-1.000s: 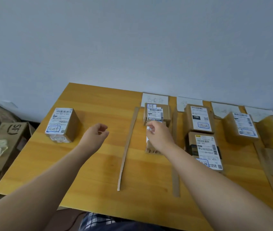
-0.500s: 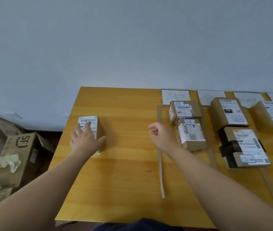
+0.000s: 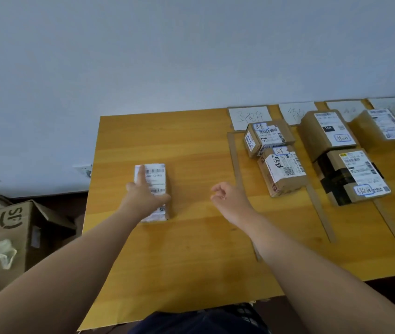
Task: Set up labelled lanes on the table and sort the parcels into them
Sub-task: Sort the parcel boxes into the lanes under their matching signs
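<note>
A small parcel [image 3: 156, 180] with a white shipping label lies alone on the left part of the yellow table [image 3: 191, 249]. My left hand [image 3: 143, 198] lies over it, index finger along its top and thumb curled round its right side. My right hand [image 3: 228, 201] hovers over bare wood, fingers loosely curled, holding nothing. Cardboard strips [image 3: 236, 169] mark lanes, each headed by a handwritten paper label [image 3: 249, 116]. Two parcels [image 3: 267, 137] [image 3: 283, 169] sit in the first lane.
The second lane holds a brown parcel [image 3: 324, 131] and a black-taped one [image 3: 353, 177]; another parcel [image 3: 379, 126] sits farther right. An open SF carton [image 3: 10, 227] with crumpled paper stands on the floor at the left. The wall runs behind the table.
My right hand left the parcel in the first lane and drew back left. My left hand reached the lone small parcel and closed over it. The view swung left.
</note>
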Available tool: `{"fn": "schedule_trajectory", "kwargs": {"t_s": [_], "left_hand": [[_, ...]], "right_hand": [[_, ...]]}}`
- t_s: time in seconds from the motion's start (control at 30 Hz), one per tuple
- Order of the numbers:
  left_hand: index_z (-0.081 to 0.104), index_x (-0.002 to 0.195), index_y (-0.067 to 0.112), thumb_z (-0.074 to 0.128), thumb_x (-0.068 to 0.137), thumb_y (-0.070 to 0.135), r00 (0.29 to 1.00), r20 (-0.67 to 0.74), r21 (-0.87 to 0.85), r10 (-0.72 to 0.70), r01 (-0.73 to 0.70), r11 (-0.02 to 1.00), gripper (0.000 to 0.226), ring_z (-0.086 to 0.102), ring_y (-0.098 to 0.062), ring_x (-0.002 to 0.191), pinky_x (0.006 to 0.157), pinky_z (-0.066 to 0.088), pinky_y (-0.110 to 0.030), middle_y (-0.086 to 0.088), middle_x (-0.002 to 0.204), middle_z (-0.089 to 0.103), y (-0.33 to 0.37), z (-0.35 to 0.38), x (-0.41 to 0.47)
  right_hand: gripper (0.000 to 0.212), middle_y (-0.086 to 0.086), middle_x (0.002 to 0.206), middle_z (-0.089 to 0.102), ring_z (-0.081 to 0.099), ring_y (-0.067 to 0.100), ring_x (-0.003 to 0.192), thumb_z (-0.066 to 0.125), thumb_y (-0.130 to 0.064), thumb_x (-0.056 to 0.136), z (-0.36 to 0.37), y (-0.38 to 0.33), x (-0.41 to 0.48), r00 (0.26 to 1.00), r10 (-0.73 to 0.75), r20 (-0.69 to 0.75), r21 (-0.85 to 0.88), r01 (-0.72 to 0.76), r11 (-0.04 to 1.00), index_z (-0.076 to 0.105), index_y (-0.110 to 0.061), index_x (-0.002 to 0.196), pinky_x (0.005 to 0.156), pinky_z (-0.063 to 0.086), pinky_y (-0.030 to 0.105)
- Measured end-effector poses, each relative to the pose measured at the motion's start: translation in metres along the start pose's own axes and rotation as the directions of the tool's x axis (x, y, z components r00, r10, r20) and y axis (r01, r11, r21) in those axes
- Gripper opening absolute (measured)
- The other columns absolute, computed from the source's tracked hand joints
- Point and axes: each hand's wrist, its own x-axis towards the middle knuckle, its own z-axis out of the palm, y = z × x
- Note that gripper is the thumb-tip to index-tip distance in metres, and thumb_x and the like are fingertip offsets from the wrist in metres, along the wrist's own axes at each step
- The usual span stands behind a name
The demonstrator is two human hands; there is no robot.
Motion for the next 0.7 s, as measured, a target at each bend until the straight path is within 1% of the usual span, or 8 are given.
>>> {"fn": "schedule_trajectory", "kwargs": {"t_s": [0.07,0.2,0.3,0.4,0.47,0.5,0.57,0.7], "left_hand": [[-0.005,0.15,0.04,0.069,0.076,0.04,0.998,0.041,-0.009,0.055,-0.055,0.998,0.105,0.05,-0.032,0.097,0.082,0.05,-0.042,-0.014,0.131,0.033,0.005,0.006,-0.006],[0.004,0.144,0.051,0.07,0.057,0.049,0.98,0.118,-0.297,0.161,-0.12,0.947,0.109,0.054,-0.032,0.109,0.09,0.051,-0.047,-0.011,0.136,0.04,0.024,0.013,-0.017],[0.004,0.145,0.049,0.077,0.06,0.045,0.941,0.1,-0.365,0.323,-0.267,0.892,0.112,0.047,-0.031,0.123,0.096,0.049,-0.051,-0.009,0.145,0.033,0.045,0.013,-0.025],[0.003,0.151,0.037,0.075,0.079,0.033,0.886,-0.005,-0.405,0.464,-0.426,0.809,0.101,0.052,-0.014,0.117,0.087,0.056,-0.038,0.004,0.142,0.035,0.064,0.009,-0.032],[0.015,0.151,0.032,0.066,0.088,0.027,0.85,-0.061,-0.447,0.524,-0.492,0.747,0.082,0.057,0.002,0.099,0.07,0.057,-0.02,0.014,0.128,0.047,0.076,0.004,-0.038],[0.027,0.149,0.029,0.062,0.091,0.025,0.841,-0.073,-0.455,0.536,-0.507,0.732,0.068,0.057,0.003,0.097,0.067,0.056,-0.015,0.015,0.125,0.051,0.08,0.0,-0.039],[0.046,0.139,0.025,0.059,0.094,0.024,0.844,-0.076,-0.504,0.53,-0.491,0.71,0.047,0.061,0.0,0.1,0.078,0.057,-0.019,0.015,0.124,0.059,0.087,-0.005,-0.041],[0.054,0.13,0.026,0.06,0.093,0.021,0.852,-0.037,-0.604,0.523,-0.436,0.667,0.037,0.066,-0.012,0.104,0.087,0.057,-0.034,0.012,0.119,0.065,0.09,-0.006,-0.041]], "right_hand": [[0.031,-0.001,0.117,0.056,0.053,0.014,0.106,0.052,-0.028,0.096,0.001,-0.003,0.0,0.999,0.041,-0.008,0.057,-0.04,0.998,0.053,-0.019,0.126,0.085,0.043,0.026],[0.041,-0.005,0.111,0.056,0.056,0.016,0.108,0.06,-0.04,0.092,0.002,-0.015,-0.004,0.99,0.131,0.055,0.352,-0.141,0.925,0.049,-0.02,0.126,0.098,0.048,0.038],[0.074,-0.005,0.119,0.059,0.06,0.016,0.107,0.068,-0.057,0.078,-0.006,-0.025,-0.002,0.985,0.077,0.153,0.58,-0.153,0.8,0.034,-0.028,0.137,0.098,0.048,0.045],[0.105,-0.003,0.133,0.059,0.059,0.023,0.117,0.074,-0.069,0.052,-0.021,-0.032,0.006,0.993,0.016,0.113,0.675,-0.089,0.732,0.031,-0.036,0.142,0.106,0.039,0.057],[0.101,-0.008,0.121,0.068,0.065,0.022,0.111,0.079,-0.067,0.048,-0.031,-0.034,0.009,0.998,-0.003,0.067,0.696,-0.044,0.717,0.041,-0.039,0.136,0.105,0.038,0.06],[0.093,-0.008,0.116,0.071,0.066,0.022,0.108,0.081,-0.066,0.05,-0.036,-0.035,0.009,0.998,-0.018,0.056,0.701,-0.026,0.712,0.046,-0.041,0.132,0.104,0.038,0.061],[0.077,-0.006,0.115,0.072,0.067,0.024,0.108,0.079,-0.062,0.058,-0.044,-0.034,0.009,0.998,-0.046,0.044,0.709,0.001,0.705,0.052,-0.042,0.127,0.103,0.04,0.06],[0.075,-0.005,0.112,0.073,0.068,0.024,0.106,0.077,-0.057,0.059,-0.051,-0.034,0.005,0.998,-0.063,-0.014,0.714,0.054,0.698,0.052,-0.04,0.128,0.099,0.045,0.059]]}}
